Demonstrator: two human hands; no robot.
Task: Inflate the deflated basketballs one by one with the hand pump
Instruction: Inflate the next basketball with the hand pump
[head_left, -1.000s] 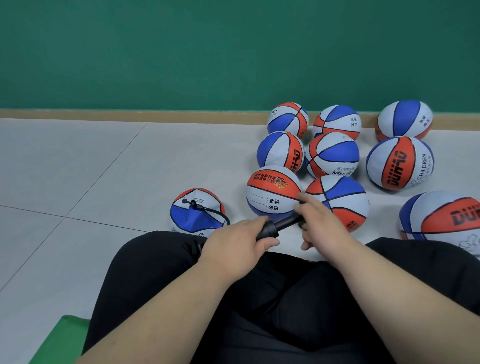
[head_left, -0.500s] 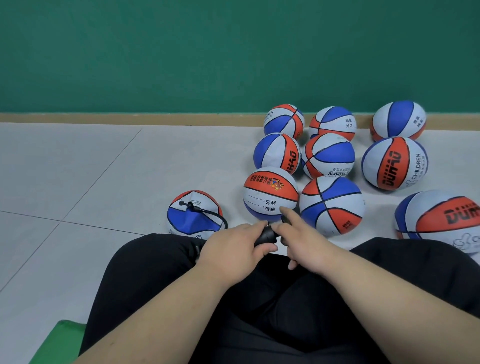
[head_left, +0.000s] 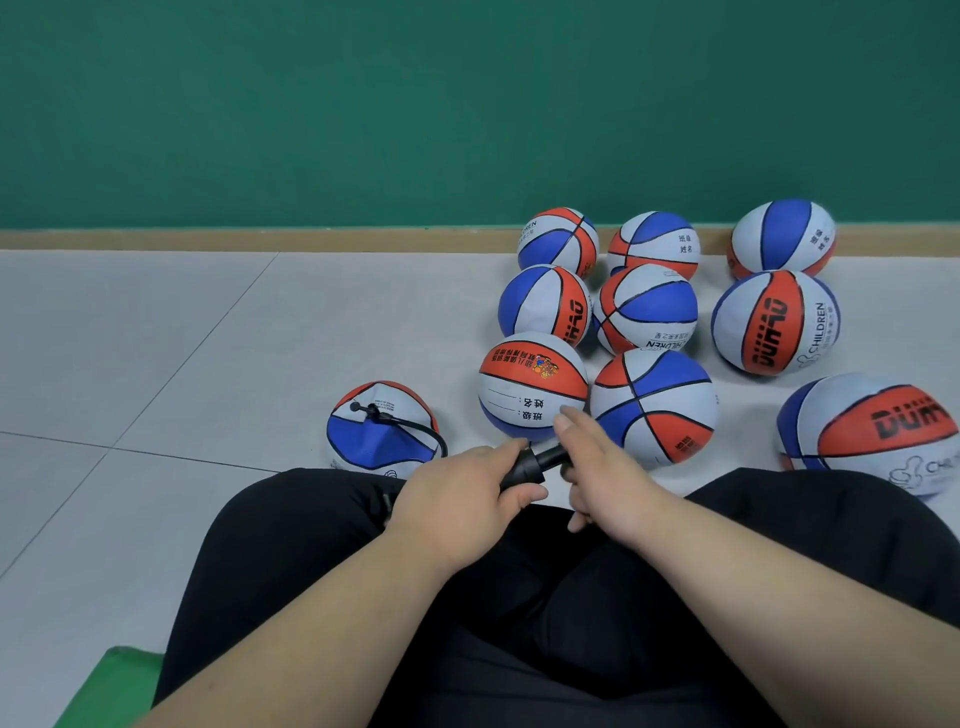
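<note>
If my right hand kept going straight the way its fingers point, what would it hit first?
Probably the orange-banded ball, just beyond the extended finger of the right hand; whether they touch is unclear.

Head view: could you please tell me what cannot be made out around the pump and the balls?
All in the head view:
- Pump: body wrapped by the left hand, far end under the right hand.
- Hose: runs from the flat ball behind the left knee; its joint to the pump is hidden.
- Rightmost ball: cut by the frame edge and right knee.
- Small print: blurred.
</note>
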